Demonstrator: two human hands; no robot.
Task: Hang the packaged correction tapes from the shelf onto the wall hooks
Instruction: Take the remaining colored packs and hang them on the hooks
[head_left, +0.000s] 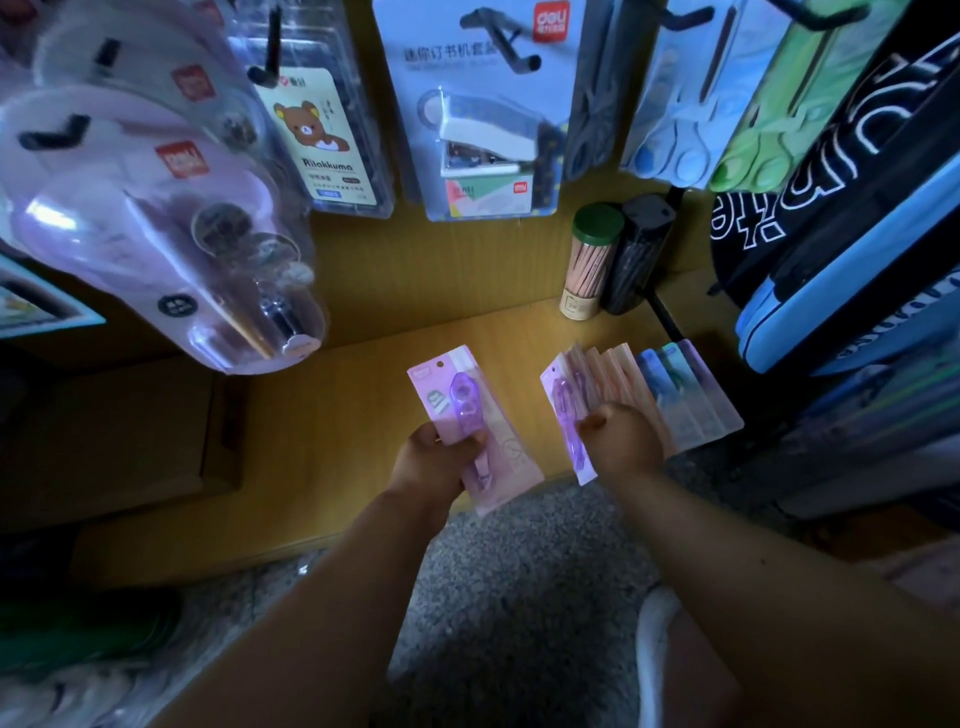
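My left hand (436, 457) grips a pink card pack with a purple correction tape (467, 410), held just above the front of the wooden shelf (337, 410). My right hand (621, 441) rests on a fanned stack of correction tape packs (613, 379) lying on the shelf, fingers closed on the purple pack (569, 421) at its left end. Blue and clear packs (685, 384) form the stack's right side. Black wall hooks (267, 62) stick out of the back panel above, carrying other goods.
Large pink tape packs (156, 208) hang at the upper left, close to my head. A bear card pack (317, 140), a stapler pack (483, 130) and scissors packs (675, 114) hang above. A pencil tube (592, 260) stands at the shelf's back. Bags (841, 234) crowd the right.
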